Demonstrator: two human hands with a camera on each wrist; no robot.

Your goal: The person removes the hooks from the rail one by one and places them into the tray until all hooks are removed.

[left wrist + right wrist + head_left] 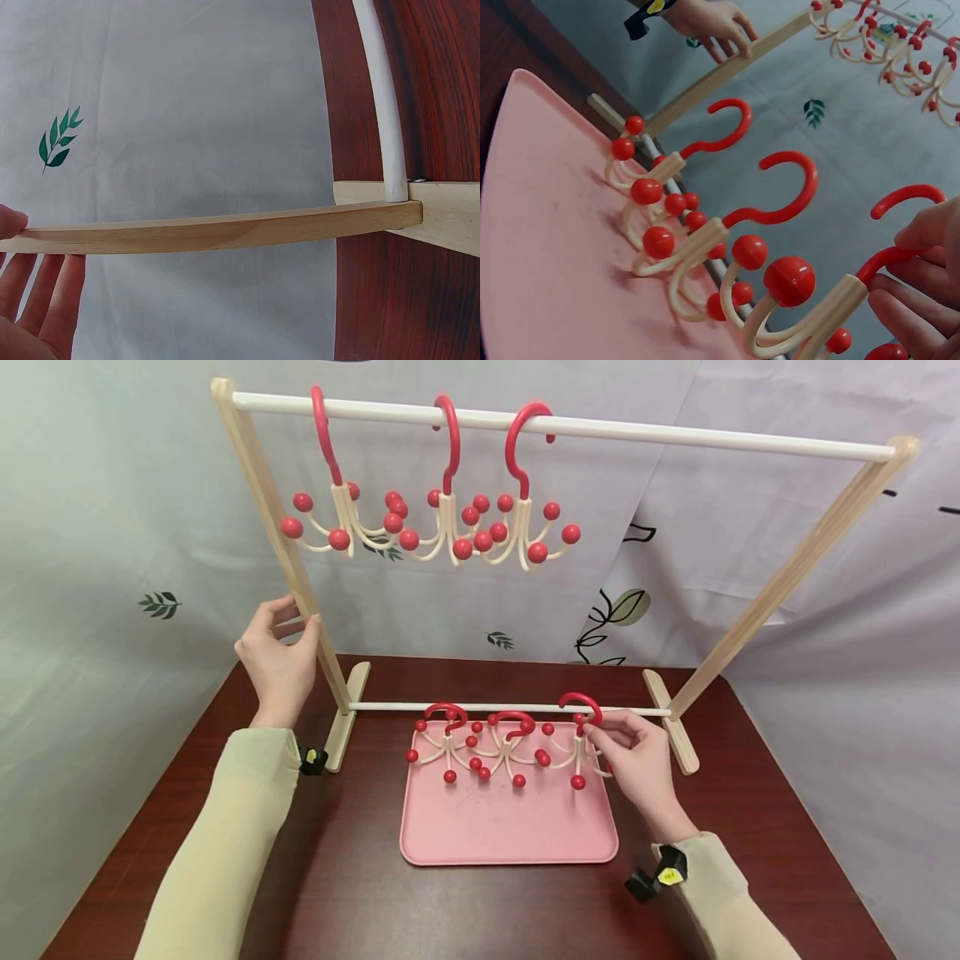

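Left post (252, 468) of the rack is held by the left hand (279, 656), thumb on one side and fingers on the other. Hook of the right-hand hanger (847, 300) is pinched low down between thumb and fingers of the right hand (641, 764); this hanger is located over the far right corner of the pink tray (510, 827). Whether its tips are borne by the tray cannot be told. Two like pieces, a left tray hanger (447, 745) and a middle tray hanger (507, 750), are set along the tray's far edge, hooks up, red balls at the arm ends. Three more, a left hung hanger (342, 506), middle hung hanger (447, 514) and right hung hanger (523, 518), are hooked over the white upper rod (675, 435), from its left end to past mid-length. Rack stood near the far edge of the table (420, 910); white lower rod (390, 706) seen just beyond the tray.
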